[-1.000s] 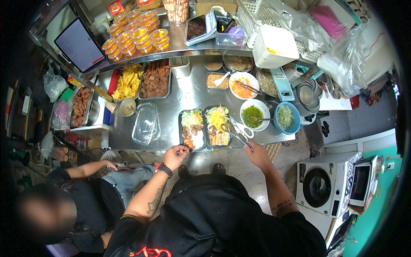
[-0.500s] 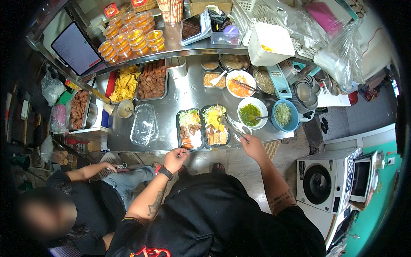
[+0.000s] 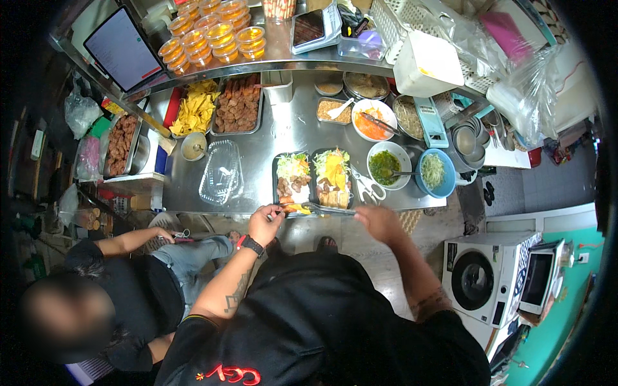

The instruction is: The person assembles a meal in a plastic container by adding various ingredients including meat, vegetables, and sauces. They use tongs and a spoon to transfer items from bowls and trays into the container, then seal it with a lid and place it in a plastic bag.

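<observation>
My right hand (image 3: 381,224) is closed around metal tongs (image 3: 331,209), which point left across the front of two dark meal boxes. The tongs' tips are beside a yellow strip of food (image 3: 297,209) at the near end of the left meal box (image 3: 277,180). My left hand (image 3: 265,222) is pinched at that box's near corner; what its fingers hold is too small to make out. Meat, shredded vegetables and rice fill the left box. Yellow strips top the right meal box (image 3: 333,170), with pale slices at its near end. Scissors (image 3: 370,188) lie beside it.
A clear plastic container (image 3: 220,174) lies to the left. Bowls of green sauce (image 3: 384,161), orange shreds (image 3: 373,120) and pale shreds (image 3: 434,172) stand right. Behind are trays of yellow strips (image 3: 195,108) and meat (image 3: 236,109), under a shelf. A person (image 3: 129,283) sits at left.
My right hand has brought the tongs from over the right box down and left to the left box's near end. A yellow strip now shows there. The view has shifted slightly.
</observation>
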Tool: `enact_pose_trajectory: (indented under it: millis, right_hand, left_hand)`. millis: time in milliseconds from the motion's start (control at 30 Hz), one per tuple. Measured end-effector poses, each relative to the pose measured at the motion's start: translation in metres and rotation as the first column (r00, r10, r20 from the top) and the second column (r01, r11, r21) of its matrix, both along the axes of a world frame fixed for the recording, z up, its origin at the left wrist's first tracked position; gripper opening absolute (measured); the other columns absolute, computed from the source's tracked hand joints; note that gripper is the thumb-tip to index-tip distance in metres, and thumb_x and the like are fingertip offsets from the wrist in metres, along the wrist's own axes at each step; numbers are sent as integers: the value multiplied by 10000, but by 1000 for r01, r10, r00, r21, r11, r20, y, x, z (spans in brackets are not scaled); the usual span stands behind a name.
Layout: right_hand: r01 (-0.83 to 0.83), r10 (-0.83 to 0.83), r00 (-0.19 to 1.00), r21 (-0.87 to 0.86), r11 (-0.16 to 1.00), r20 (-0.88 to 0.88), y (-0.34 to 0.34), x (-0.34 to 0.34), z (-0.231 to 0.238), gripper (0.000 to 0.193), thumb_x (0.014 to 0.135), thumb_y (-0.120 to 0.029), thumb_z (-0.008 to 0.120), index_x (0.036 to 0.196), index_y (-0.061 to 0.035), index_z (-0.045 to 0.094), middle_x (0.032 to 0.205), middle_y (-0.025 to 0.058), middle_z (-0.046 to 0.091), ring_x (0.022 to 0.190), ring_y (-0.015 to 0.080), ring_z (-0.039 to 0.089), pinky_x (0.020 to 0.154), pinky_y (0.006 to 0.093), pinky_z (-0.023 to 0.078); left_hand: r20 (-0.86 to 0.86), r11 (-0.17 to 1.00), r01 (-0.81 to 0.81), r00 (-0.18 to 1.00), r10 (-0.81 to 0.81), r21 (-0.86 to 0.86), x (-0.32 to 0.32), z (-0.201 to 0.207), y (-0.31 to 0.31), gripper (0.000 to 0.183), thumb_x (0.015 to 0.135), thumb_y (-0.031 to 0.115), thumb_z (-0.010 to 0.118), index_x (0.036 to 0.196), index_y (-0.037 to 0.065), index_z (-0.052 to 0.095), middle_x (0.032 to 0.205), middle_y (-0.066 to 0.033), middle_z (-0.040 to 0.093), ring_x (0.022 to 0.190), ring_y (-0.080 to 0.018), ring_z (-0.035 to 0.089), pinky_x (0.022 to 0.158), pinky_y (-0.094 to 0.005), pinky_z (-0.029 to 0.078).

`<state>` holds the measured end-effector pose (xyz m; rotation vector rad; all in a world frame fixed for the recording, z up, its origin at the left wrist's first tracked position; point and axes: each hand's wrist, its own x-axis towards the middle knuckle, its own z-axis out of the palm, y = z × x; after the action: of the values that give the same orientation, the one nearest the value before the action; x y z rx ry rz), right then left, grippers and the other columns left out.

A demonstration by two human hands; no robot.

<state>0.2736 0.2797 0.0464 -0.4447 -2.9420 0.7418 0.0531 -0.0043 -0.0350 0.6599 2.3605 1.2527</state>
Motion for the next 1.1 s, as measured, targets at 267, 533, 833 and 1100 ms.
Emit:
enact_pose_trajectory:
  millis: [267,533,833,1100]
  right_hand:
    - [52,86,959,-467,883,270,24,-45,4,285,1028,-312,530,972,-74,675,776,111,658,736,280,653,699,414,504]
    - [439,-177,897,-863,249,405,-97,36,-105,324,1076,-345,476,1086,-63,636,795,6,631,628,95,555,598,253,462]
    - [455,-317,890,-614,645,327,-115,10,-93,328,1036,-340,539,1020,-36,664,801,146,709,744,322,694,696,433,529]
    - [420,-390,900,-144,896,195,-60,31,-5,306,991,-343,601,1005,-45,670,828,218,699,838,445,674,726,510,521]
  left_hand:
    - [72,996,-78,995,76,36,-6,-7,-6,211,877,139,776,1051,23,749,778,-17,629,726,-80,583,682,-256,492]
    - [-118,979,191,973,-199,-75,9,18,-2,296,863,167,769,1144,79,735,838,-82,634,676,-174,608,653,-311,502]
    - [-150,697,461,766,-625,-550,3,35,28,467,956,303,611,1398,159,561,1126,-195,707,916,-391,714,790,-493,583]
    - [-153,719,446,785,-600,-533,7,44,29,449,939,342,635,1340,141,609,1098,-165,715,884,-374,717,801,-489,573]
